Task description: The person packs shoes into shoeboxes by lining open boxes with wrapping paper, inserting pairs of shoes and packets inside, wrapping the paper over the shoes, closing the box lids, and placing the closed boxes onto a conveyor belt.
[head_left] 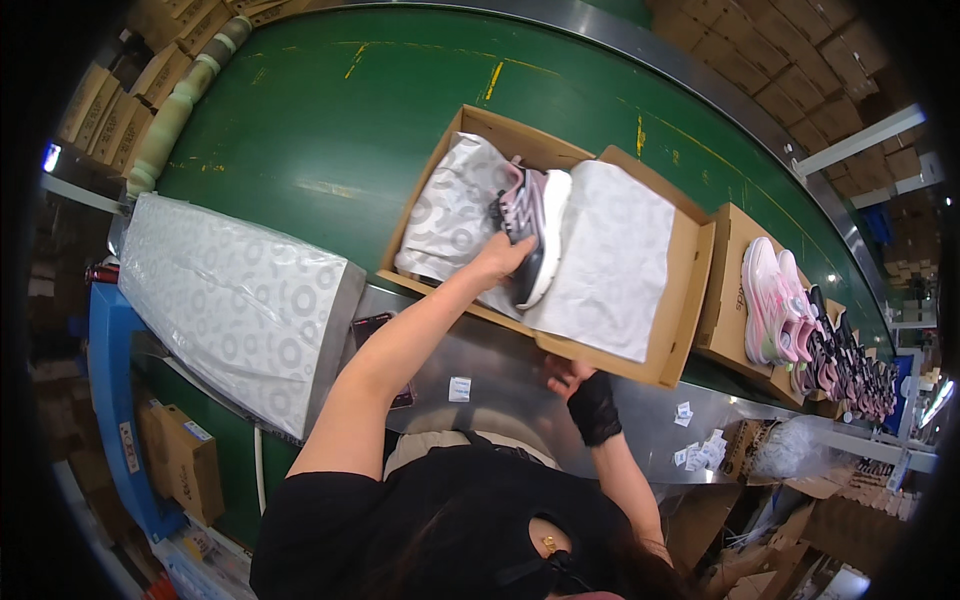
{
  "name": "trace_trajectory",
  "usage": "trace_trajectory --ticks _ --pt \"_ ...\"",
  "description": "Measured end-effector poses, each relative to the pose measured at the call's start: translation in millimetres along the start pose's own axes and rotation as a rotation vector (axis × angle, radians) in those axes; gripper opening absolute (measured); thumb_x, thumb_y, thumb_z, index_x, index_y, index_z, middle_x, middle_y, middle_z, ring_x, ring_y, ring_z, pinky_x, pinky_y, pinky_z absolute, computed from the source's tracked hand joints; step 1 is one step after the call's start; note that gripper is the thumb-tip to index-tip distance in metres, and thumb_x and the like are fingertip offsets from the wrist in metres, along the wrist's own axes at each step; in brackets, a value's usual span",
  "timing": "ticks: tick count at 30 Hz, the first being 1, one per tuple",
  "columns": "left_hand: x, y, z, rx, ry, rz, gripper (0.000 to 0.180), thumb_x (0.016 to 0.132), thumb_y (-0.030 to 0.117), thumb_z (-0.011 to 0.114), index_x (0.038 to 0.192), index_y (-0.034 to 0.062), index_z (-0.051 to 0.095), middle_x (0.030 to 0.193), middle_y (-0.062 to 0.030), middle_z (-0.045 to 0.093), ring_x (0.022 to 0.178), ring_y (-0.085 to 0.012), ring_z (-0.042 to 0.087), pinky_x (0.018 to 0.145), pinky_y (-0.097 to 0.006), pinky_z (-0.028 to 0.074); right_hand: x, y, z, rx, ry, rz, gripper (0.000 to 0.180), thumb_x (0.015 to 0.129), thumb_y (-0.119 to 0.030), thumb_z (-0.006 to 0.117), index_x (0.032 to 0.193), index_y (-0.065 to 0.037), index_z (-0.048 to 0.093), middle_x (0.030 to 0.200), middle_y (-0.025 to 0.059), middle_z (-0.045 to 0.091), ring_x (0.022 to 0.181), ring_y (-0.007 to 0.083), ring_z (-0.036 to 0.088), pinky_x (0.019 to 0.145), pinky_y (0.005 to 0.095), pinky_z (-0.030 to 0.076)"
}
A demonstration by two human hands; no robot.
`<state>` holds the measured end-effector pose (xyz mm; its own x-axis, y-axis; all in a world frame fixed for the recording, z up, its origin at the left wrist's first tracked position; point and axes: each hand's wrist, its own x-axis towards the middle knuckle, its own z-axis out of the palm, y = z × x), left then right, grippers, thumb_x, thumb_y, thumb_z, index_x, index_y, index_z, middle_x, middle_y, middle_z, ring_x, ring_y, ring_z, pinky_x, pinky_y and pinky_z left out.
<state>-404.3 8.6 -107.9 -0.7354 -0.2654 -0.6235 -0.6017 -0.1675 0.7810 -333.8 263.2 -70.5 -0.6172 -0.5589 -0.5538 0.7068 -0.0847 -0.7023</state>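
Note:
My left hand grips a dark grey and pink sneaker with a thick white sole, fingers wrapped around its toe end. The shoe is tilted on its side over an open cardboard shoebox. Patterned wrapping paper lies across the lid side on the right, and crumpled paper fills the left side. At the box's near edge is my right hand, fingers slightly bent and apart, with nothing visible in them. A black lace cuff covers its wrist. I cannot tell whether it touches the box.
A large stack of patterned paper sits at left by a blue frame. On the right, pink sneakers rest on another shoebox, with a row of dark shoes beyond. Small white packets lie on the metal ledge beside the green conveyor.

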Motion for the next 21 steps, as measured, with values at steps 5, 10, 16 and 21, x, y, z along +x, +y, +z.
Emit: trace_trajectory --ticks 5,10,16,21 --pt "-57.7 23.1 -3.3 -0.21 -0.225 0.319 0.044 0.087 0.035 0.047 0.113 -0.0007 0.044 0.098 -0.0094 0.054 0.09 -0.0165 0.054 0.068 -0.028 0.048 38.1 -31.4 -23.8 0.299 0.505 -0.238 0.03 0.071 -0.014 0.063 0.096 -0.005 0.05 0.095 0.0088 0.053 0.086 0.0223 0.053 0.065 0.0343 0.044" --pt "-93.3 27.9 -62.0 -0.223 0.428 0.584 0.056 0.089 0.047 0.031 0.116 -0.0003 0.045 0.107 -0.0127 0.054 0.099 -0.0201 0.05 0.081 -0.032 0.039 38.7 -34.6 -18.1 -1.231 0.662 -0.856 0.05 0.064 0.0 0.057 0.112 -0.005 0.045 0.114 0.0182 0.042 0.097 0.0302 0.047 0.082 0.0372 0.039" --pt "-76.2 -7.0 -55.8 0.342 0.42 0.61 0.045 0.088 0.034 0.035 0.09 -0.0079 0.05 0.091 -0.0298 0.052 0.085 -0.0412 0.048 0.079 -0.042 0.037 38.5 -24.2 10.4 -1.736 0.511 -0.848 0.075 0.056 0.014 0.044 0.124 -0.018 0.041 0.132 0.021 0.023 0.11 0.0415 0.032 0.094 0.042 0.03" --pt "-88.0 -10.3 -50.8 0.473 0.376 0.596 0.043 0.088 0.03 0.035 0.091 -0.0095 0.05 0.088 -0.0302 0.052 0.087 -0.0422 0.049 0.076 -0.046 0.038 32.3 -21.1 1.3 -1.682 0.476 -0.856 0.074 0.057 0.015 0.043 0.124 -0.016 0.042 0.132 0.0218 0.021 0.111 0.0407 0.033 0.095 0.0407 0.029"
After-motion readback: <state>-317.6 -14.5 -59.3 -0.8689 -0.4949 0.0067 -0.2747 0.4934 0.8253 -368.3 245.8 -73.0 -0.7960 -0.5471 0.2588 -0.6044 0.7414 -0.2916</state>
